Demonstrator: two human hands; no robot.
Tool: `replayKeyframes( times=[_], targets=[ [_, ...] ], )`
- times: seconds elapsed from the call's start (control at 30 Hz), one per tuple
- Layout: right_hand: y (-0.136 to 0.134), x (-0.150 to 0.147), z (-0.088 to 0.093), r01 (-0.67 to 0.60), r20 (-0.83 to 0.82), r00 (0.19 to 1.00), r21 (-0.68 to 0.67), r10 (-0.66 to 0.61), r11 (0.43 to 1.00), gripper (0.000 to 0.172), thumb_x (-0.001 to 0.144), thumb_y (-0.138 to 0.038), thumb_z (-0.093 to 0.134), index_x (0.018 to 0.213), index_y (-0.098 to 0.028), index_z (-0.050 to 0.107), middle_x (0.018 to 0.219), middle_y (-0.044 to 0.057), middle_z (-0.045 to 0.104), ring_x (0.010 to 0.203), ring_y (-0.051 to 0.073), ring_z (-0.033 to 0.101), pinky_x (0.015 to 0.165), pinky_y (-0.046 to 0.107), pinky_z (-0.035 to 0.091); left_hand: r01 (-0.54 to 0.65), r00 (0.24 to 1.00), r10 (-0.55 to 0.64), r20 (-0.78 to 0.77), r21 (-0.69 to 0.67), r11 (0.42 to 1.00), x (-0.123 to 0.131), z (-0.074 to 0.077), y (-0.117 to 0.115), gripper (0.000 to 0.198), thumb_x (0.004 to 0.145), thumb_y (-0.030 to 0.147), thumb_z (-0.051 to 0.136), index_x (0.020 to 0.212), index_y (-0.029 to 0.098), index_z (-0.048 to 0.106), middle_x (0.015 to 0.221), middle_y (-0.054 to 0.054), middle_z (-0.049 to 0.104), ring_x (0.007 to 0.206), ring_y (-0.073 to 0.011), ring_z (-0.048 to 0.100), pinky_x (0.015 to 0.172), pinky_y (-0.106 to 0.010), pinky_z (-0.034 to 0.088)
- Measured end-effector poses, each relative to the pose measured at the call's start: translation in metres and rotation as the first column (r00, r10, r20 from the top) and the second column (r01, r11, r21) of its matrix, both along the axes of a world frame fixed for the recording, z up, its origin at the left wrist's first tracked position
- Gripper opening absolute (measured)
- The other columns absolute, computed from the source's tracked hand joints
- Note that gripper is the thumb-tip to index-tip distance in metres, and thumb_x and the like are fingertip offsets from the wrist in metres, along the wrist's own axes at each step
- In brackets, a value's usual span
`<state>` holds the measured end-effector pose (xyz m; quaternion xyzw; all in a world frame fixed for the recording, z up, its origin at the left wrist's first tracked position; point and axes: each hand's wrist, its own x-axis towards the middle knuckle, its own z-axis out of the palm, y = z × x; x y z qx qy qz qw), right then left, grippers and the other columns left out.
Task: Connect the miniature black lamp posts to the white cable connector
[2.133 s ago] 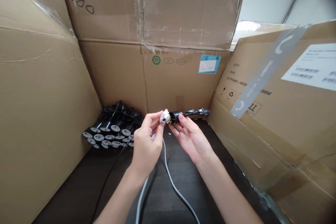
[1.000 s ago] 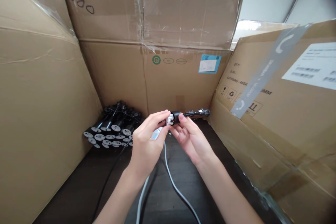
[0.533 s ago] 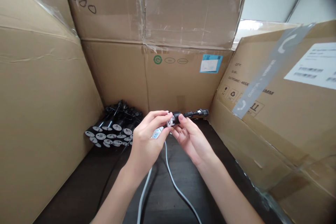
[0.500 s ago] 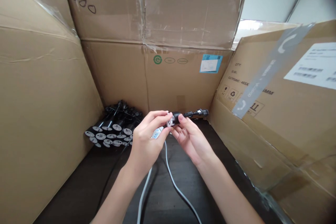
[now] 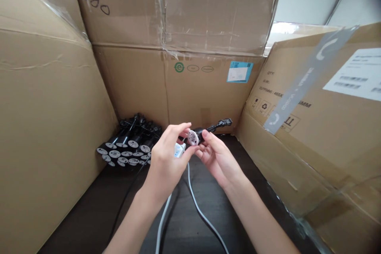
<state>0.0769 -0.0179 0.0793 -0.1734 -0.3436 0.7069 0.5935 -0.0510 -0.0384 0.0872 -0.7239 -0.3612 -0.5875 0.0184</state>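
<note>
Both my hands meet over a dark table, closed on one small part. It is a black cylindrical socket [image 5: 199, 133] with a white round face [image 5: 193, 137] turned toward me and a black stem [image 5: 220, 124] pointing back right. My left hand [image 5: 166, 162] pinches the white face with thumb and fingers and also holds a white plug [image 5: 178, 150] on a white cable [image 5: 196, 206]. My right hand [image 5: 216, 158] grips the black body from below and the side.
A pile of several like black sockets with white faces [image 5: 127, 147] lies at the back left. Cardboard boxes wall the table on the left [image 5: 44, 127], back [image 5: 178, 87] and right [image 5: 312, 127]. A black cable [image 5: 125, 198] crosses the dark table [image 5: 89, 222].
The white face was apart from the black body with yellow wires showing; now it sits in the body and faces me. The stem end has tilted up.
</note>
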Motion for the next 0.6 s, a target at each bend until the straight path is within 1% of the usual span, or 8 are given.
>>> replayKeyframes(
  times=[0.07, 0.13, 0.2, 0.3, 0.43, 0.53, 0.6],
  targets=[
    [0.0001, 0.0003, 0.0, -0.013, 0.021, 1.0, -0.003, 0.013, 1.0, 0.019, 0.075, -0.027, 0.071, 0.077, -0.011, 0.061, 0.074, 0.003, 0.064, 0.065, 0.009, 0.061, 0.062, 0.019, 0.054, -0.004, 1.0, 0.004, 0.004, 0.019, 1.0, 0.0007, 0.0011, -0.001, 0.035, 0.072, 0.011, 0.068, 0.103, 0.016, 0.054, 0.093, -0.002, 0.057, 0.083, -0.0115, 0.056, 0.069, -0.022, 0.05],
    [0.0003, 0.0006, 0.0001, -0.019, 0.045, 0.999, 0.001, 0.019, 1.0, 0.022, 0.075, -0.031, 0.071, 0.076, -0.01, 0.062, 0.071, 0.004, 0.064, 0.061, 0.009, 0.06, 0.061, 0.019, 0.053, -0.01, 1.0, 0.012, -0.029, 0.044, 0.999, 0.0012, 0.0024, -0.0028, 0.026, 0.073, 0.01, 0.067, 0.095, 0.016, 0.056, 0.092, -0.003, 0.056, 0.08, -0.0111, 0.055, 0.068, -0.022, 0.049],
    [0.0004, 0.001, 0.0002, -0.007, 0.078, 0.997, 0.023, 0.005, 1.0, 0.025, 0.075, -0.033, 0.071, 0.077, -0.01, 0.063, 0.069, 0.003, 0.063, 0.058, 0.008, 0.059, 0.06, 0.018, 0.052, -0.018, 0.998, 0.022, -0.064, 0.069, 0.997, 0.0015, 0.0035, -0.0045, 0.022, 0.074, 0.009, 0.065, 0.094, 0.016, 0.057, 0.093, -0.003, 0.056, 0.08, -0.0113, 0.055, 0.071, -0.023, 0.048],
    [-0.0004, 0.0015, 0.0005, 0.02, 0.127, 0.991, 0.064, -0.029, 0.998, 0.026, 0.074, -0.035, 0.071, 0.082, -0.011, 0.064, 0.063, 0.001, 0.06, 0.055, 0.007, 0.055, 0.058, 0.017, 0.05, -0.032, 0.996, 0.04, -0.078, 0.099, 0.995, 0.0018, 0.0034, -0.0052, 0.023, 0.075, 0.009, 0.064, 0.096, 0.017, 0.058, 0.094, -0.004, 0.056, 0.08, -0.0119, 0.055, 0.072, -0.024, 0.048],
    [-0.0023, 0.0023, 0.0019, 0.032, 0.147, 0.988, 0.088, -0.044, 0.996, 0.026, 0.075, -0.034, 0.071, 0.086, -0.012, 0.065, 0.059, -0.002, 0.054, 0.061, 0.008, 0.055, 0.057, 0.016, 0.047, -0.031, 0.998, 0.037, -0.045, 0.136, 0.99, 0.003, -0.0007, -0.0014, 0.026, 0.073, 0.014, 0.068, 0.096, 0.017, 0.058, 0.096, -0.005, 0.057, 0.081, -0.0132, 0.056, 0.073, -0.026, 0.049],
    [-0.0031, 0.0041, 0.0035, 0.016, 0.161, 0.987, 0.074, -0.027, 0.997, 0.029, 0.074, -0.036, 0.071, 0.09, -0.012, 0.066, 0.059, -0.002, 0.053, 0.062, 0.008, 0.055, 0.056, 0.015, 0.046, -0.007, 1.0, 0.01, -0.014, 0.18, 0.984, 0.004, -0.0035, 0.0007, 0.027, 0.071, 0.017, 0.07, 0.096, 0.017, 0.058, 0.096, -0.005, 0.057, 0.083, -0.0141, 0.056, 0.072, -0.026, 0.049],
    [-0.003, 0.0055, 0.0046, -0.012, 0.172, 0.985, 0.066, 0.0, 0.998, 0.031, 0.075, -0.039, 0.07, 0.09, -0.012, 0.066, 0.06, -0.001, 0.055, 0.061, 0.008, 0.055, 0.056, 0.016, 0.046, 0.036, 0.999, -0.039, 0.014, 0.177, 0.984, 0.0046, -0.0039, 0.0006, 0.026, 0.072, 0.018, 0.069, 0.096, 0.016, 0.059, 0.096, -0.005, 0.057, 0.083, -0.0142, 0.056, 0.069, -0.025, 0.049]
  ],
)
